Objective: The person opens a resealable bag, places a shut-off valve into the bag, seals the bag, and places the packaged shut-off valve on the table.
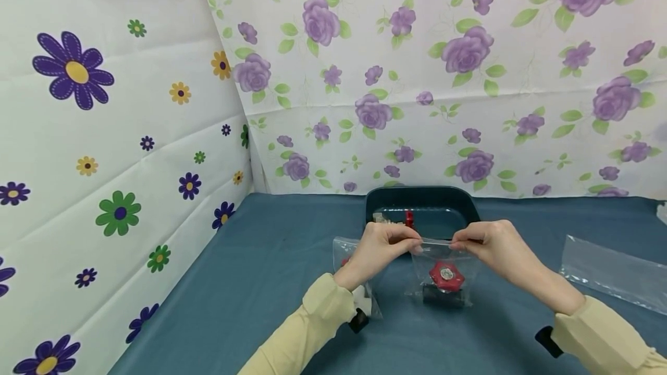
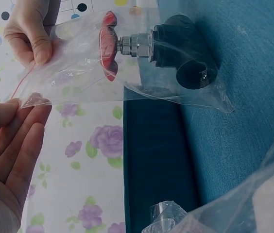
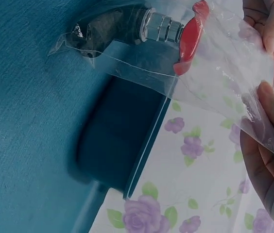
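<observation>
A clear zip bag point(image 1: 421, 271) stands on the blue cloth, its red-lined top edge stretched between my two hands. My left hand point(image 1: 379, 247) pinches one end of that edge between thumb and fingers, and my right hand point(image 1: 490, 245) pinches the other end. Inside the bag is a valve with a red handwheel point(image 1: 446, 276), a silver threaded stem and a dark pipe body point(image 2: 183, 53) at the bottom. Behind my left wrist, partly hidden, lies a second clear bag point(image 1: 376, 309) with a white part and something red in it.
A dark teal tray point(image 1: 458, 194) sits behind my hands against the flowered backdrop, holding a red piece point(image 1: 409, 219) and some pale pieces. To the right, a flat clear bag point(image 1: 609, 265) lies on the blue cloth point(image 1: 250, 282). A flowered sheet point(image 1: 156, 74) hangs on the left side.
</observation>
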The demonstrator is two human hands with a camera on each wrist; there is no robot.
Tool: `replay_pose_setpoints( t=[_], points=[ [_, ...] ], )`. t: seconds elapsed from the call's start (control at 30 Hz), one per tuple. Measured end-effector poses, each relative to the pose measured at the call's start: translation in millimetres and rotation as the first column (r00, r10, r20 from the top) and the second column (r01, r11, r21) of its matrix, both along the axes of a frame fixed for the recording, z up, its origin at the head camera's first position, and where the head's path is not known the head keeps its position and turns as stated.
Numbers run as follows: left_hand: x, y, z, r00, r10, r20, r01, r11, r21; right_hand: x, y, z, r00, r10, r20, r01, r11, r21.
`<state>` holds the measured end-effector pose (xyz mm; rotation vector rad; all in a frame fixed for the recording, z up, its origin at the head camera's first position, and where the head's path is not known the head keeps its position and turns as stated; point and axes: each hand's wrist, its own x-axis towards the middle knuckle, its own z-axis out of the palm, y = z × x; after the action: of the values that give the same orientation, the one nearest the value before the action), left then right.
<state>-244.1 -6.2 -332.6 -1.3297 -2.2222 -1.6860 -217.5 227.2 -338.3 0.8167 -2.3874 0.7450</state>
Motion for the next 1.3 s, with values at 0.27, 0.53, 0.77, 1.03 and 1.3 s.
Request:
replay_pose_setpoints(
  t=[0.27,0.53,0.77,1.03,1.3],
  points=[
    [0.3,-0.1,0.6,1.000,0.008,-0.002,-0.008,1.000,0.006,0.2,4.6,-2.4,0.993,-0.014,0.118,0.022,0.997,-0.068],
    [0.9,-0.6,1.2,1.000,0.010,-0.003,-0.010,1.000,0.013,1.7,8.2,-2.4,0.978,-0.013,0.210,0.030,0.996,-0.079],
    [0.1,-0.5,1.5,1.000,0.014,-0.003,-0.014,1.000,0.023,6.0,15.4,-1.6,0.963,-0.057,0.263,0.078,0.995,-0.069],
    [-0.4,-0.7,1.4,1.000,0.001,-0.002,-0.001,1.000,0.020,7.7,21.5,-1.8,0.958,-0.097,0.268,0.113,0.993,-0.044],
    [0.8,-0.7,0.6,1.000,0.003,0.013,-0.003,1.000,0.015,9.8,21.8,-2.0,0.965,-0.107,0.238,0.121,0.992,-0.044]
  ],
)
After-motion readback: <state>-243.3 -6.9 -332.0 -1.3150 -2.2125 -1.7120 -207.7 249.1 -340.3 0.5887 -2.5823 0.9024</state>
